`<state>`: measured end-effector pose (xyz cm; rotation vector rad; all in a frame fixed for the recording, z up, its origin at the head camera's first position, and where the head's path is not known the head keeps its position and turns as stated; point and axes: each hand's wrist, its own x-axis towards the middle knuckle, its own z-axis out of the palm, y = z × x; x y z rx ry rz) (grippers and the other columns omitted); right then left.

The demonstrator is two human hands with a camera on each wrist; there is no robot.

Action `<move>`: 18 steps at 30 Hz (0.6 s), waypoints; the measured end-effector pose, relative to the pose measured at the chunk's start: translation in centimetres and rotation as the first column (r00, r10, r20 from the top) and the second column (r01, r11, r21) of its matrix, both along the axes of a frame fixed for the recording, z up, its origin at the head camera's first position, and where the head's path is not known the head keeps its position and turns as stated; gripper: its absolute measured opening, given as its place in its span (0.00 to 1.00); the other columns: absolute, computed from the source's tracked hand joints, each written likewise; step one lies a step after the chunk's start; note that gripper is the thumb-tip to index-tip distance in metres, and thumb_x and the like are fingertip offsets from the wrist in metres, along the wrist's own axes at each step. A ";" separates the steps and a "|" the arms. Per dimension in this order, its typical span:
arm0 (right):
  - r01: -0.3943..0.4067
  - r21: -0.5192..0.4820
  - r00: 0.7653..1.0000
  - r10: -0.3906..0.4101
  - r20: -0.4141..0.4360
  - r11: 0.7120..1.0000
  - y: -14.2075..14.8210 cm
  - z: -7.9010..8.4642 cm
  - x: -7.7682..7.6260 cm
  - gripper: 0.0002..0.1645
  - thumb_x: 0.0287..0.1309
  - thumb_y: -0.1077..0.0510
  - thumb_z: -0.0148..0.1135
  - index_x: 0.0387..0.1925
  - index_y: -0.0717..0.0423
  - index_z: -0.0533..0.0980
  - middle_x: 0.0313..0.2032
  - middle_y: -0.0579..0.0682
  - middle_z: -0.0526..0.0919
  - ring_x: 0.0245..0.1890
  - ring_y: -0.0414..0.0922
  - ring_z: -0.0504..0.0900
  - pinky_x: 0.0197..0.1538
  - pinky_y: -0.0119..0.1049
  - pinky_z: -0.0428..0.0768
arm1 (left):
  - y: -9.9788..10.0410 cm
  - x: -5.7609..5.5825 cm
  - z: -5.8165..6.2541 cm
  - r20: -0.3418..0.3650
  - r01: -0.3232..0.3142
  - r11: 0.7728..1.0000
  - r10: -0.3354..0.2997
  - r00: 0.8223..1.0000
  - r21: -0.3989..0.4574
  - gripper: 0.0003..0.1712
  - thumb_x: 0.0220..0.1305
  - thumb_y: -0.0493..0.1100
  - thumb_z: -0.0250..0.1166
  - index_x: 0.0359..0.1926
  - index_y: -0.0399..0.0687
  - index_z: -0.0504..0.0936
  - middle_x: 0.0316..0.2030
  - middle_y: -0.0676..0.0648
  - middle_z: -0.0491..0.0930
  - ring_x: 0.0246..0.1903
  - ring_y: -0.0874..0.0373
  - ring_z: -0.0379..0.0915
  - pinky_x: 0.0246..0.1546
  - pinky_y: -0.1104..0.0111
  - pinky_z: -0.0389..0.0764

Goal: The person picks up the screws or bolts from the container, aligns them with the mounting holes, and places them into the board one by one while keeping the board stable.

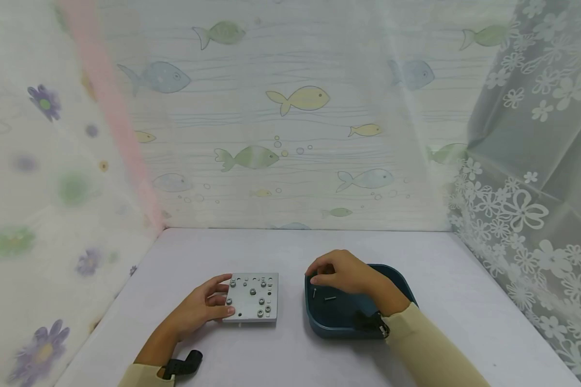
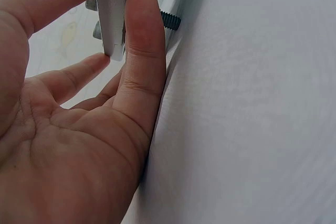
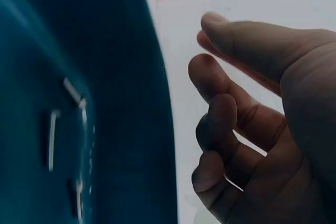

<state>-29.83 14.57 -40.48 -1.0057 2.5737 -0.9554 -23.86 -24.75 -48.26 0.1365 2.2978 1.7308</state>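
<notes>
Metal plate and blue tray on a white tabletop (image 1: 285,355); in the head view, the metal plate (image 1: 247,307) lies near 7 o'clock from the centre. The left hand (image 1: 208,301) grips the plate from its 9 o'clock side, fingers clamped on that edge, thumb at the 8 o'clock corner. Several bolts (image 1: 253,292) stand with their heads above the plate; the left wrist view shows a dark threaded end (image 2: 171,20) projecting from its underside. At the plate's 3 o'clock, well apart from it, sits the blue tray (image 1: 331,331). The right hand (image 1: 344,273) is over the tray's 11 o'clock part, fingers loosely bent, thumb and forefinger slightly apart. Small metal pins (image 1: 330,298) lie inside, toward 9 o'clock. A fish-printed curtain (image 1: 290,188) rises beyond the tabletop at 12 o'clock.
</notes>
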 end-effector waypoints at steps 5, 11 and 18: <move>-0.025 -0.001 0.999 0.025 0.038 1.000 1.4 -0.3 -0.8 0.12 0.68 0.47 0.68 0.50 0.40 0.88 0.37 0.36 0.87 0.40 0.38 0.84 0.47 0.37 0.82 | 0.0 0.0 0.0 0.000 -0.003 1.000 0.003 1.000 -0.001 0.55 0.55 0.45 0.80 0.79 0.56 0.60 0.70 0.37 0.68 0.54 0.50 0.79 0.45 0.62 0.84; -0.063 0.026 0.994 0.060 0.092 0.998 2.3 -1.1 -1.8 0.13 0.63 0.51 0.73 0.48 0.46 0.89 0.35 0.36 0.90 0.38 0.37 0.86 0.45 0.33 0.83 | 0.0 -0.1 -0.1 0.002 -0.008 1.000 0.008 1.000 0.000 0.56 0.54 0.45 0.81 0.79 0.55 0.60 0.69 0.38 0.69 0.54 0.51 0.80 0.46 0.63 0.83; -0.085 0.092 0.986 0.071 0.151 0.992 2.5 -2.1 -2.3 0.11 0.58 0.54 0.77 0.43 0.48 0.91 0.36 0.37 0.91 0.39 0.36 0.86 0.45 0.33 0.83 | 0.0 0.0 0.0 0.000 -0.004 1.000 0.004 1.000 0.001 0.56 0.55 0.45 0.81 0.79 0.55 0.60 0.70 0.37 0.69 0.53 0.50 0.80 0.45 0.62 0.83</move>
